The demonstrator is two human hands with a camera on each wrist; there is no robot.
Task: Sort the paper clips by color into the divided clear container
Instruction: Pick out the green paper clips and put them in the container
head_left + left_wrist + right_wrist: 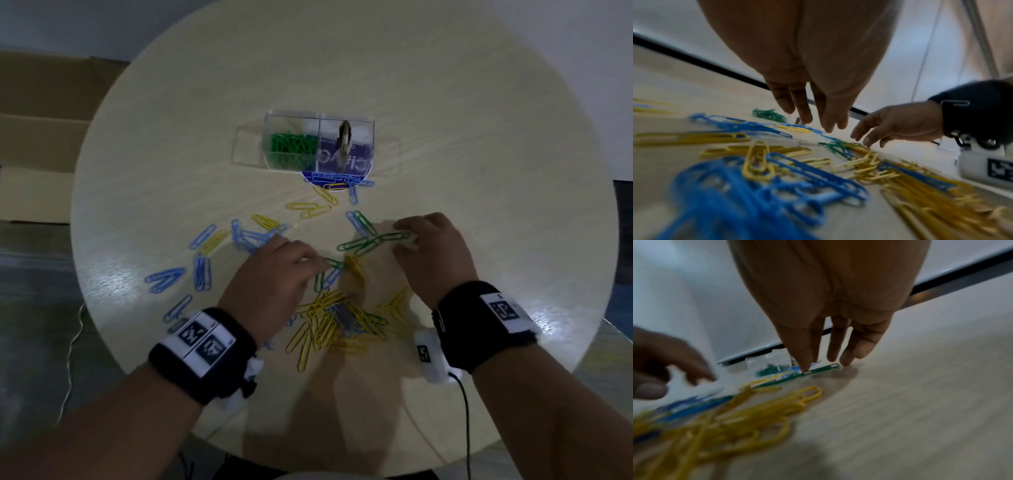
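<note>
A clear divided container (pixel 318 118) stands at the table's far centre, with green clips (pixel 291 145) in its left compartment. Blue clips (pixel 202 270), yellow clips (pixel 329 322) and a few green ones lie scattered in front of it. My right hand (pixel 404 236) has straight fingers, and one fingertip (pixel 806 368) presses on a green clip (pixel 822 368) flat on the table. My left hand (pixel 308 260) reaches with straight fingers toward another green clip (pixel 334 263). In the left wrist view its fingers (pixel 803 113) hang just above the table and hold nothing.
The container's right compartment holds a small upright object (pixel 345 137) over a purple label. More blue clips (pixel 339 178) lie at the container's front edge. Cardboard boxes (pixel 41 137) sit on the floor left of the round table. A black cable (pixel 466 428) hangs from my right wrist.
</note>
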